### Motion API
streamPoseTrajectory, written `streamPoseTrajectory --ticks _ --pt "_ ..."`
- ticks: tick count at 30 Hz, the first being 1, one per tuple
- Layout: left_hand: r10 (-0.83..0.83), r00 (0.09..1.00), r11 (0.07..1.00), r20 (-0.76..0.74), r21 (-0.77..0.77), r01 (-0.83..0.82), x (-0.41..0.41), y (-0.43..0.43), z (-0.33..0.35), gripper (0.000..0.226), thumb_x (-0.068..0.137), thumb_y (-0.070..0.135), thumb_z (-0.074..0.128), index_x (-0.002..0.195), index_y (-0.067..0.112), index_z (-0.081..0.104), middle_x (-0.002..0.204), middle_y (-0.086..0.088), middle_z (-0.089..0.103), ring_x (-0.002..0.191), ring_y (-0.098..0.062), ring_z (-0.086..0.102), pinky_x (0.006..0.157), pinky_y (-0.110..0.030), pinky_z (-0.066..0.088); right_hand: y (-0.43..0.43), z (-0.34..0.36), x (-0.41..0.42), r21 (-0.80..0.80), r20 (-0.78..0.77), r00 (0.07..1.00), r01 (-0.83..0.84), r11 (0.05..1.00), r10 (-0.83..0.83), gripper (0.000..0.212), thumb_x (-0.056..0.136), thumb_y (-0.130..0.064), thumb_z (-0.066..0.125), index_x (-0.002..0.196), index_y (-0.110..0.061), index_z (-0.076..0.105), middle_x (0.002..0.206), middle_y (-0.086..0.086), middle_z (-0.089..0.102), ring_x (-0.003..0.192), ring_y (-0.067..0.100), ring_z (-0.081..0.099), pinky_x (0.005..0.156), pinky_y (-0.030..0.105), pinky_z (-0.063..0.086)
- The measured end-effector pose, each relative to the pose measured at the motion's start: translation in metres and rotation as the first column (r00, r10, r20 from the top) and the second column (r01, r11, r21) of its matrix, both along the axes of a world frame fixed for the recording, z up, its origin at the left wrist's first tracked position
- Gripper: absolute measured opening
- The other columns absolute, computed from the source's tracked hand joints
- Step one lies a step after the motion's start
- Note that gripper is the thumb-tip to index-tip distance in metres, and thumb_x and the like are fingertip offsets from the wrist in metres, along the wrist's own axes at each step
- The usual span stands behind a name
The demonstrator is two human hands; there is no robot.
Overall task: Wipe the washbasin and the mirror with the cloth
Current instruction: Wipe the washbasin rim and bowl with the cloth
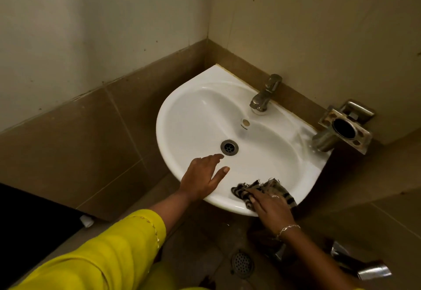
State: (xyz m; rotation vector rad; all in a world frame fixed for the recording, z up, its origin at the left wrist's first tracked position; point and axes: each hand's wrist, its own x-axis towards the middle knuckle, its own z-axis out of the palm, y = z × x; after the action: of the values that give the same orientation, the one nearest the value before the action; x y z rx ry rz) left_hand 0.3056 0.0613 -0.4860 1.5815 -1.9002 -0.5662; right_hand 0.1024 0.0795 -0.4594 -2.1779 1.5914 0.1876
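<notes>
While the basin (pixel 205 112) is fixed in the wall corner, its front rim carries both hands. No mirror is in view, so that half of the task appears not yet begun. The left hand (pixel 201 177) lies spread, palm down, on the front-left rim, fingertips just short of the drain (pixel 229 147); it holds nothing. The right hand (pixel 271 207) presses flat on the cloth (pixel 264 188), which lies bunched on the front-right rim and partly overhangs the edge. The tap (pixel 264 95) stands at the back edge; a metal holder (pixel 344 128) is mounted beside the back-right corner.

Risks:
- Cloth may slip off the rim to the floor, because part overhangs.
- A wide stroke may strike the holder.
- Bunched cloth may leave areas unwiped.
</notes>
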Motion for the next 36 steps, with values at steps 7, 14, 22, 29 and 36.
streamPoseTrajectory --ticks 7,14,22,29,36 --pt "0.081 0.99 0.996 -0.111 0.049 -0.076 0.003 -0.005 -0.002 0.092 0.08 0.073 0.0 0.125 0.008 0.049 0.125 -0.009 0.059 0.118 -0.022 0.052 0.108 -0.044 0.024 -0.008 -0.004 0.045 0.187 0.215 0.976 -0.07 0.98 0.029 0.045 0.098 -0.025 0.037 0.143 -0.027 0.028 0.141 0.005 0.046 0.126 0.023 0.044 0.099 0.029 0.035" --pt "0.344 0.928 0.931 -0.143 -0.076 -0.357 0.05 -0.054 -0.003 0.079 0.088 0.064 0.008 0.123 0.007 0.05 0.128 -0.012 0.055 0.125 -0.022 0.045 0.114 -0.041 0.005 -0.035 -0.018 0.096 0.355 0.446 0.894 -0.219 0.909 0.042 0.049 0.098 -0.02 0.041 0.144 -0.02 0.025 0.149 0.004 0.032 0.137 0.019 0.029 0.104 0.02 0.021" --pt "0.607 0.615 0.718 -0.504 0.017 -0.695 0.07 -0.067 -0.007 0.067 0.083 0.054 0.022 0.129 0.009 0.043 0.144 -0.01 0.039 0.136 -0.016 0.027 0.113 -0.037 -0.005 -0.072 -0.042 0.155 0.405 0.628 0.777 -0.366 0.838 0.036 0.06 0.096 -0.019 0.039 0.147 -0.016 0.006 0.155 0.009 0.016 0.143 0.022 0.015 0.119 0.039 0.012" --pt "0.586 0.552 0.74 -0.593 0.114 -0.663 0.074 -0.066 -0.008 0.073 0.081 0.057 0.023 0.135 0.011 0.037 0.144 -0.009 0.038 0.134 -0.018 0.032 0.113 -0.049 0.022 -0.12 -0.049 0.187 0.296 0.69 0.715 -0.424 0.856 0.116 0.057 0.096 -0.008 0.04 0.145 -0.006 0.011 0.156 0.013 0.007 0.144 0.027 0.007 0.118 0.04 0.01" --pt "0.597 0.604 0.736 -0.528 0.059 -0.675 0.073 -0.069 -0.012 0.089 0.077 0.078 0.018 0.136 0.015 0.038 0.14 0.009 0.033 0.131 -0.007 0.029 0.113 -0.046 0.023 -0.178 -0.062 0.226 -0.013 0.551 0.751 -0.428 0.904 0.363 0.063 0.095 -0.033 0.035 0.147 -0.016 0.003 0.155 0.006 -0.01 0.142 0.021 -0.008 0.117 0.036 0.003"
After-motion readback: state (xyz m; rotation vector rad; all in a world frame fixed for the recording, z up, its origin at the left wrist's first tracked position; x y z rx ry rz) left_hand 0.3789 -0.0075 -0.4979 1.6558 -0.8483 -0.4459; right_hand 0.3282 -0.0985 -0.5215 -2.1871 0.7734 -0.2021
